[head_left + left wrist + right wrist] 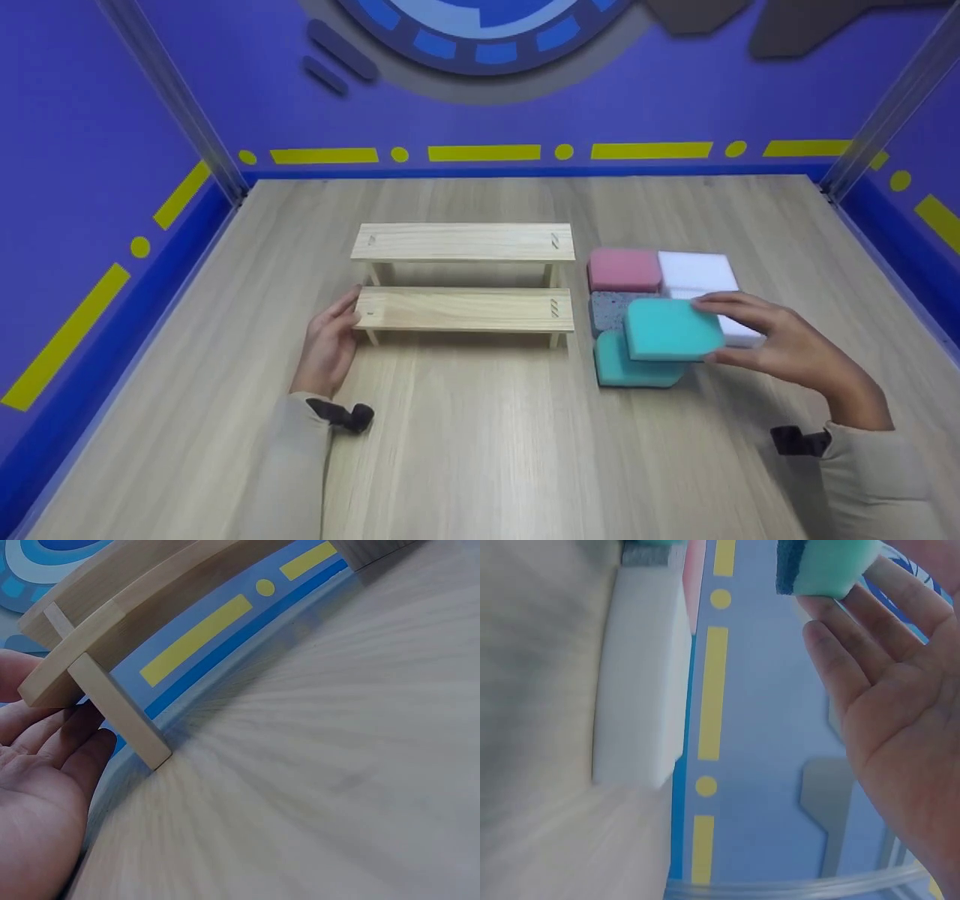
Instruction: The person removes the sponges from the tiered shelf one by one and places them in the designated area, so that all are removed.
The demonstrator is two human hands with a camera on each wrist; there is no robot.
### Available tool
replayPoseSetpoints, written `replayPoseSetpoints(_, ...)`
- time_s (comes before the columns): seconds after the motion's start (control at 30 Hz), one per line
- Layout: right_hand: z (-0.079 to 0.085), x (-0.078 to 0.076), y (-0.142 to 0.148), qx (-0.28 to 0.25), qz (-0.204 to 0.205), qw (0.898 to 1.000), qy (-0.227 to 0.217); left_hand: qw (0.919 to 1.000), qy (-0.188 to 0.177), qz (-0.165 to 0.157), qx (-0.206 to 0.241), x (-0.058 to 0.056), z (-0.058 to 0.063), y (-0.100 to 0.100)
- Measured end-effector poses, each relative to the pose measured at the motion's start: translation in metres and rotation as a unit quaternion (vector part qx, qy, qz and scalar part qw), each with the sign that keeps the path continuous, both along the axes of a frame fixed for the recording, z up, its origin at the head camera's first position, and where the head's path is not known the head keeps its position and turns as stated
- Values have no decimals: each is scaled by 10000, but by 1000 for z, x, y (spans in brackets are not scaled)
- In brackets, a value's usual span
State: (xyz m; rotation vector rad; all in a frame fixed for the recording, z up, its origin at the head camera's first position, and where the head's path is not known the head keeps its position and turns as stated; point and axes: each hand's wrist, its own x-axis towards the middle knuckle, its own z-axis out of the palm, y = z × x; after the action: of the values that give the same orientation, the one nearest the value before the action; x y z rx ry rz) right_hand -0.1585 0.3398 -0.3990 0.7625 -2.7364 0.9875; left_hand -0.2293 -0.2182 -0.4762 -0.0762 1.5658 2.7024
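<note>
In the head view, a small two-tier wooden stand (461, 309) rests on the table, with a lower front board and a higher rear board. My left hand (328, 346) pinches the front board's left end; in the left wrist view its thumb lies at the board's end and the fingers are beneath, beside a short leg (124, 712). My right hand (791, 346) holds a teal sponge (673, 330) by its right end, raised above the other sponges. From the right wrist, this sponge (832, 566) shows a dark scouring layer on one face.
Right of the stand lie a pink sponge (624, 270), a grey sponge (611, 310), another teal sponge (637, 373) and white sponges (697, 268), set close together. Blue panels (480, 120) with yellow marks wall the table (480, 465) at the back and sides.
</note>
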Motion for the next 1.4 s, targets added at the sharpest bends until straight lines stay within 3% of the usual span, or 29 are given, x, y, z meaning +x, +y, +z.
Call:
replayPoseSetpoints(0.23, -3, 6, 16, -37, -206, 9998, -52, 10000, -15, -3, -34, 0, 0, -1)
replayPoseSetpoints(0.57, -9, 9, 34, -307, -457, 9968, -578, 9999, 19, -10, -146, -1, -1, 0)
replayPoseSetpoints(0.8, -14, 14, 45, -197, -757, 9919, -1004, 9999, -1, -13, -105, -2, -1, -1)
replayPoseSetpoints(1.13, -20, 20, 60, -315, -604, 9923, -1032, 9998, -48, -43, -165, -1, 0, 0)
replayPoseSetpoints(1.4, -28, 23, 67, -182, -728, 9909, -1117, 9998, -35, 55, -176, -1, 0, 0)
